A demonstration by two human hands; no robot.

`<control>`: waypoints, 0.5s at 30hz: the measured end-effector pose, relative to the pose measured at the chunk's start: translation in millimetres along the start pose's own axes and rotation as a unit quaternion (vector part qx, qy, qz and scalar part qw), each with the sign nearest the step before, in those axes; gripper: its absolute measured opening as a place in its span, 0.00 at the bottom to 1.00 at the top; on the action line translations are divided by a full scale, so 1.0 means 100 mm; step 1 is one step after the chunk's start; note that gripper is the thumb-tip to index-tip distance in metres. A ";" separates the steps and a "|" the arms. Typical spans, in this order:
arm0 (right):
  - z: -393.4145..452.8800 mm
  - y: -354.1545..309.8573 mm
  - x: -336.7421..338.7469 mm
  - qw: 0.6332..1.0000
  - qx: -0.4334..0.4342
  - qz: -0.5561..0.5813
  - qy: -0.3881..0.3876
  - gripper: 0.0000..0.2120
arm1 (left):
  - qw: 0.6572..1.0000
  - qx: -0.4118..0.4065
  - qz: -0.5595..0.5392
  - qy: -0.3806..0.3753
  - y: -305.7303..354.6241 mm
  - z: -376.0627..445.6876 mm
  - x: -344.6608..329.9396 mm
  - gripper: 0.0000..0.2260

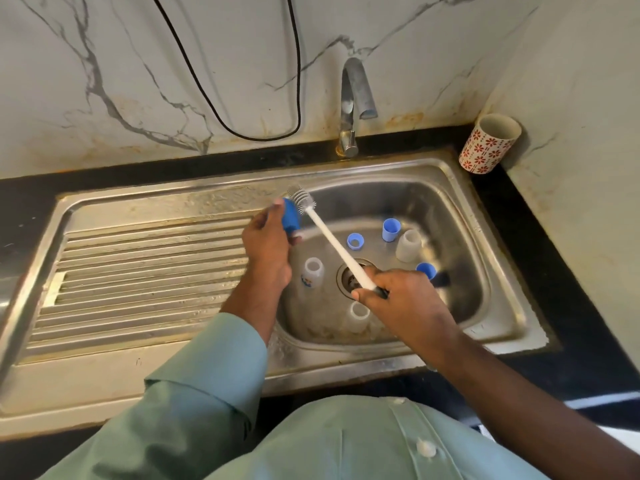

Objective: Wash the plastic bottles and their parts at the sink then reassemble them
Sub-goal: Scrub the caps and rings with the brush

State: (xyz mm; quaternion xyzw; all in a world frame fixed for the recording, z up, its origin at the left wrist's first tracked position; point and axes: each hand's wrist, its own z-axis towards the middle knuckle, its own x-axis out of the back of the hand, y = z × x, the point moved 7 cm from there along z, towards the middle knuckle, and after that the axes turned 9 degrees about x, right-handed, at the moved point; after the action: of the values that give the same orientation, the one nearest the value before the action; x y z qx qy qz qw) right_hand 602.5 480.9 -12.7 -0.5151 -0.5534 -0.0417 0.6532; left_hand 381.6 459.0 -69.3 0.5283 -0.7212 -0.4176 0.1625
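My left hand (268, 242) grips the blue cap (291, 216), my right hand (391, 294) clamps the brush (332, 240) handle — I'd work bristles around the rim, gently.

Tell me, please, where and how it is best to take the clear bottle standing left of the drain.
Probably grip the clear bottle around its upper body just below the open mouth, coming from above and the left. It stands upright, and the brush handle crosses the basin on its right.
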 end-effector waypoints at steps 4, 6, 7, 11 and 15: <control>-0.01 -0.04 0.00 1.000 0.003 0.010 0.004 0.11 | 0.998 -0.002 0.040 -0.041 0.04 0.07 -0.07 0.08; 0.03 -0.03 0.03 1.000 -0.004 0.022 0.017 0.11 | 0.996 0.004 0.072 -0.059 -0.02 0.02 -0.14 0.13; 0.04 -0.05 0.04 1.000 0.003 0.019 0.016 0.11 | 0.997 0.011 0.057 -0.048 -0.01 0.02 -0.13 0.14; -0.05 -0.05 0.02 1.000 0.013 0.003 -0.010 0.11 | 0.998 0.013 0.057 -0.037 -0.02 0.05 -0.09 0.14; 0.02 -0.05 0.03 0.999 0.022 -0.020 -0.014 0.10 | 0.997 0.017 0.049 -0.055 -0.15 0.00 -0.15 0.19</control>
State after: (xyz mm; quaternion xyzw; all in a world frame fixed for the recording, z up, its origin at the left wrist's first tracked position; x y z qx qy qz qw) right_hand 599.2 481.1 -7.6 -0.4904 -0.5733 -0.0354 0.6555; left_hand 396.6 470.7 -78.0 0.4711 -0.7614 -0.4246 0.1341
